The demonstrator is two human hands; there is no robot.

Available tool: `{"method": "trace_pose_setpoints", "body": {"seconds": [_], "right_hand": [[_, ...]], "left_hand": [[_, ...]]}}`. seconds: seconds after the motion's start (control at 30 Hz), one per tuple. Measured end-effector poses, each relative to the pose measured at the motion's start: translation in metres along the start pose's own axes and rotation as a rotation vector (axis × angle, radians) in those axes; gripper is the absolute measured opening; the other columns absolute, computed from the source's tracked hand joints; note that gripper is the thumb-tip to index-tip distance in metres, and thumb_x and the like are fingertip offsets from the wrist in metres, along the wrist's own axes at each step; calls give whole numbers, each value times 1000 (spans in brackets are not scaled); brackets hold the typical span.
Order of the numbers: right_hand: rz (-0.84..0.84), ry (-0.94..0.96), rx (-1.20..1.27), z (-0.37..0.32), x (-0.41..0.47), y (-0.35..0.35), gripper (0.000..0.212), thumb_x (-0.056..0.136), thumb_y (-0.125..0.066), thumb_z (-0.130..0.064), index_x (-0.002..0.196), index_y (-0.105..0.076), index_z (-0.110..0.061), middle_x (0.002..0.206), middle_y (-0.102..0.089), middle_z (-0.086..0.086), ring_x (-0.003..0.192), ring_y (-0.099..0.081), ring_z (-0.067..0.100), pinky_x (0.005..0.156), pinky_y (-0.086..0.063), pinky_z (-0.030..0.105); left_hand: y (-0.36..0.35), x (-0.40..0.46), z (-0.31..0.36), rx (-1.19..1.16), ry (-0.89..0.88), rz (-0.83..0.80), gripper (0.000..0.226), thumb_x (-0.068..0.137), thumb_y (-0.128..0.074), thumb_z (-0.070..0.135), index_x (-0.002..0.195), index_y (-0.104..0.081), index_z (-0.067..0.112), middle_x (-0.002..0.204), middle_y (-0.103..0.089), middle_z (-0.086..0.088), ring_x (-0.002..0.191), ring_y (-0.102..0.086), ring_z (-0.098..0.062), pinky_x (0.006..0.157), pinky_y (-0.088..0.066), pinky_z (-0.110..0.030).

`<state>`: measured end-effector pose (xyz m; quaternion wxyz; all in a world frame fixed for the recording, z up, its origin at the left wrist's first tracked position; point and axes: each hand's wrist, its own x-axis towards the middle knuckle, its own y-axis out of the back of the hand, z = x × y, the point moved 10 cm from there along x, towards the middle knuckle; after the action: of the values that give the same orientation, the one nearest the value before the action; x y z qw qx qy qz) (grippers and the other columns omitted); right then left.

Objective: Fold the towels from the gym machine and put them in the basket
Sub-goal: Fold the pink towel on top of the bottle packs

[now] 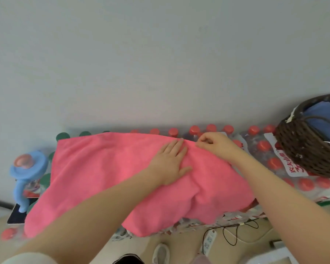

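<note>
Nearest us, at the bottom edge of the frame, we see beige floor w/ a shoe [161, 253] at bottom centre and a white power strip [208, 241] just right of it, its black cord [234, 233] looping across the floor.

Above that, mid-frame, the work surface isn't a table: it's shrink-wrapped packs of bottles [263, 149], red caps on the right and centre, green caps on the left. Spread over them is the pink towel [95, 168], lying mostly flat, its near edge hanging over the front of the packs, w/ a raised wrinkle right of centre.

Our left hand [170, 162] lies on the towel near its far edge, fingers straight, palm pressing down. Our right hand [213, 142] is just beside it, fingers curled, pinching the towel's far edge.

At mid-left a blue pump [28, 168] w/ a pink top stands at the towel's left end, over a dark flat thing we can't identify.

At mid-right the dark wicker basket [303, 149] sits on the packs, tilted toward us, w/ blue towels [320, 119] inside.

Farthest, filling the whole upper half of the frame, is a plain pale wall [160, 54], meeting the packs right behind the caps.
</note>
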<state>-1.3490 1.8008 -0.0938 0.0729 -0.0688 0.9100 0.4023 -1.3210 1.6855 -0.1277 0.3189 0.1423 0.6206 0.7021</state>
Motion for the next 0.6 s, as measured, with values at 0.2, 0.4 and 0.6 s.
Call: {"method": "trace_pose_setpoints", "body": {"seconds": [0.2, 0.4, 0.6], "right_hand": [[-231, -221, 54, 62, -37, 26, 18, 80, -69, -16, 82, -64, 1, 76, -59, 4, 72, -52, 15, 70, -40, 29], [240, -226, -345, 66, -25, 100, 11, 83, -62, -18, 84, -71, -12, 86, -68, 5, 86, -60, 23, 65, -40, 24], [420, -233, -734, 28, -6, 74, 37, 87, -43, -7, 122, -54, -13, 132, -46, 12, 121, -39, 31, 96, -29, 37]], "left_hand": [[0, 18, -3, 78, -3, 62, 69, 93, -24, 57, 149, -6, 21, 158, 5, -5, 145, 4, -18, 116, 3, -33], [2, 18, -7, 54, 21, 86, 99, 63, 8, 69, 149, -4, 19, 158, 5, -5, 145, 4, -18, 116, 2, -32], [22, 23, -21, -163, 49, 194, 92, 74, -5, 63, 147, -15, 8, 156, -12, -11, 145, -10, -21, 116, -4, -28]]}}
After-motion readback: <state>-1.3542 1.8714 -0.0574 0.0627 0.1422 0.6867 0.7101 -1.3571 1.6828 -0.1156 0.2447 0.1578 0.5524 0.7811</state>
